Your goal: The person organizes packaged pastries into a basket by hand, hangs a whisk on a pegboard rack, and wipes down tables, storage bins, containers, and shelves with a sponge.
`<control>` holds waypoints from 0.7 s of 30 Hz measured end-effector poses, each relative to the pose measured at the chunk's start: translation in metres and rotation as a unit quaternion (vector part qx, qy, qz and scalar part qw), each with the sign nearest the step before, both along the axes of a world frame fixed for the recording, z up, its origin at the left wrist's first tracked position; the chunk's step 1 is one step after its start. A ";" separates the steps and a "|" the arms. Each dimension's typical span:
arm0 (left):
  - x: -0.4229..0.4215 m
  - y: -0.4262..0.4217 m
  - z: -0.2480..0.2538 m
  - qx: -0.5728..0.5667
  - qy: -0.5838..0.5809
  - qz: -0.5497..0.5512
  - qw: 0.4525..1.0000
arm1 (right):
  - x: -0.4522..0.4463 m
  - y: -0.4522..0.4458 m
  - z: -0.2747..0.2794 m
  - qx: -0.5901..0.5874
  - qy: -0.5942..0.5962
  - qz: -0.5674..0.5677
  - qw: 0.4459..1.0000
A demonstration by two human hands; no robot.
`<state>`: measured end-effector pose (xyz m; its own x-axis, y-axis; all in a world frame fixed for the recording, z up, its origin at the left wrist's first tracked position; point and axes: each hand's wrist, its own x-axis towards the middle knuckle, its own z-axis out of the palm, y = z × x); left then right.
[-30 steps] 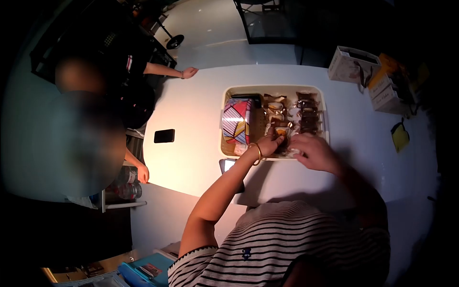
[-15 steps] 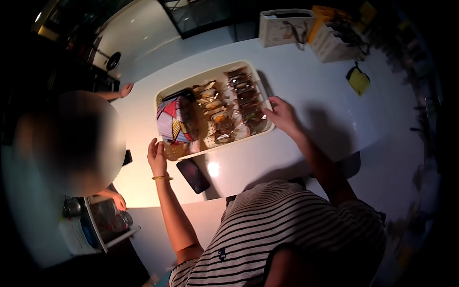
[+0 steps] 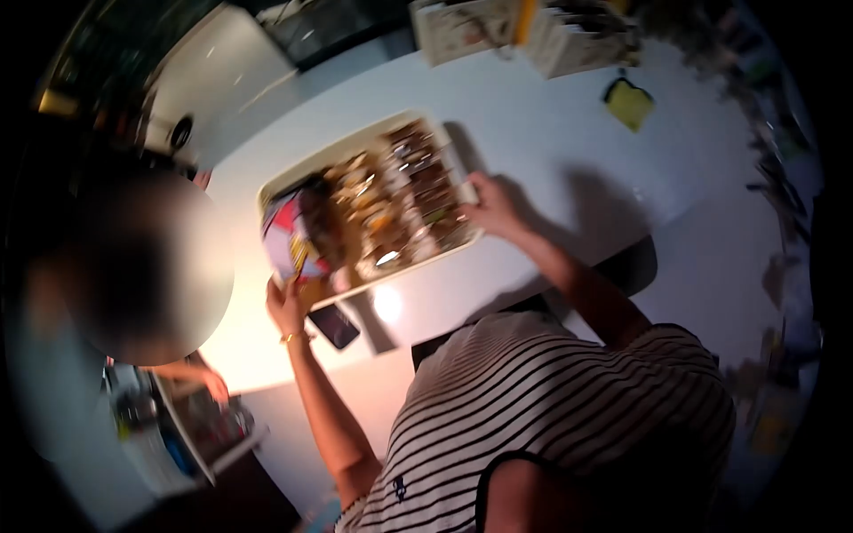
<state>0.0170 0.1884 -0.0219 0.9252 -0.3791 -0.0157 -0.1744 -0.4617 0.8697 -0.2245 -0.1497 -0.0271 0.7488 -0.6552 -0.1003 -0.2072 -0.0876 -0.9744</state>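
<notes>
A cream tray (image 3: 342,153) lies between my two hands over the white table. My left hand (image 3: 284,306), with a gold bracelet at the wrist, grips its near left corner. On the right side, my right hand (image 3: 491,209) is closed on the rim, thumb over the edge. Inside the tray, individually wrapped snacks (image 3: 426,186) stand in rows, blurred by motion. A colourful patterned pouch (image 3: 286,235) fills the tray's left end, beside a dark item I cannot make out. A dark phone (image 3: 335,327) rests on the table just below the near edge.
Paper bags (image 3: 569,40) stand at the table's (image 3: 551,133) far side, near a yellow-green cloth item (image 3: 628,102). At left, another person's hand (image 3: 213,385) is by an open drawer (image 3: 200,444) holding jars.
My view has shifted, so the scene sits further left and up. My left hand has closed in on the tray's corner; the tray covers part of the phone.
</notes>
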 end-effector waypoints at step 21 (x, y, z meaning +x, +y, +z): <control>-0.058 0.000 0.048 -0.168 0.108 0.069 0.977 | 0.021 -0.057 0.044 -0.007 0.013 0.071 0.997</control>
